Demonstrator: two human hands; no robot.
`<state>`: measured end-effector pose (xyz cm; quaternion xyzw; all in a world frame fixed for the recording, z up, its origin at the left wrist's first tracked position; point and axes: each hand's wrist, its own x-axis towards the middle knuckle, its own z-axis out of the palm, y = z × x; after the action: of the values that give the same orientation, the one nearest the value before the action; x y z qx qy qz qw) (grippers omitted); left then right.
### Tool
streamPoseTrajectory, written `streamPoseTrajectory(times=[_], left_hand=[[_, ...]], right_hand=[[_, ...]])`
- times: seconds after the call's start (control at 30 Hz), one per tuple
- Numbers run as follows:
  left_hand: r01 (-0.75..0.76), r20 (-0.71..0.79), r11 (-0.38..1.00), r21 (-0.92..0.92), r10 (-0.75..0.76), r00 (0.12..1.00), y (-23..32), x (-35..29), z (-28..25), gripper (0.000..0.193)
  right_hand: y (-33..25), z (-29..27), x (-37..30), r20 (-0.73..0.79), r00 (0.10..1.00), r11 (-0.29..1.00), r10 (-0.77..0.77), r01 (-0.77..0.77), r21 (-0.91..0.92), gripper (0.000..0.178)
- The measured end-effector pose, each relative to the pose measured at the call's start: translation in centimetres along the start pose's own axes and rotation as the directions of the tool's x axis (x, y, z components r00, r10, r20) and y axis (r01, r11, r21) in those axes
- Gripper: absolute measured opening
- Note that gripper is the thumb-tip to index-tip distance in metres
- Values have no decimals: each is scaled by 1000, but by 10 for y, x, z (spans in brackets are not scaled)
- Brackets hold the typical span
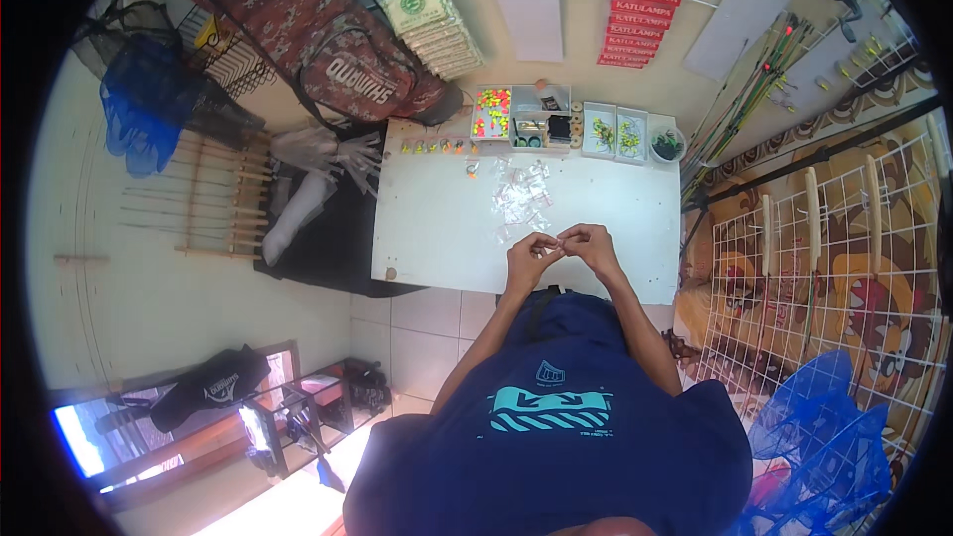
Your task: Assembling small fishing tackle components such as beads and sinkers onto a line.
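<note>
At the front edge of the white table (pixel 437 228), my left hand (pixel 531 256) and my right hand (pixel 592 244) meet with their fingertips together. Both are closed in a pinch around something tiny and pale that I cannot make out. Just beyond them lies a loose spread of small clear plastic packets (pixel 521 197). A small ring-shaped item with an orange end (pixel 472 170) rests to the left of the packets. Farther back, a row of small bright-coloured pieces (pixel 437 147) lines the table.
A compartment tray (pixel 542 146) at the back holds bright beads and dark pieces. Beside it stand two white boxes (pixel 599 153) of yellow-green bits and a white tub (pixel 667 161). Fishing rods (pixel 764 79) lean at the right; a camouflage bag (pixel 347 60) hangs at the left.
</note>
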<state>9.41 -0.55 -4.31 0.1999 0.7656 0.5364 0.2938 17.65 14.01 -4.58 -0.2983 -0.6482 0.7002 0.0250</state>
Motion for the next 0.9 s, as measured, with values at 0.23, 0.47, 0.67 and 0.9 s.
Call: streamPoseTrajectory(times=[0.23,0.47,0.67,0.9], left_hand=[[-18,33,1000,17,18,999,6,1,0,26],[-59,23,998,12,59,998,15,4,1,27],[-80,-23,995,62,82,996,19,11,-1,26],[-14,46,1000,-13,15,999,24,20,0,26]], right_hand=[[4,-9,1,51,997,998,-62,61,20,15],[4,-13,9,17,997,997,-73,74,-9,13],[-2,-17,14,38,999,995,-23,19,95,18],[-3,-20,12,99,994,941,-37,2,339,20]])
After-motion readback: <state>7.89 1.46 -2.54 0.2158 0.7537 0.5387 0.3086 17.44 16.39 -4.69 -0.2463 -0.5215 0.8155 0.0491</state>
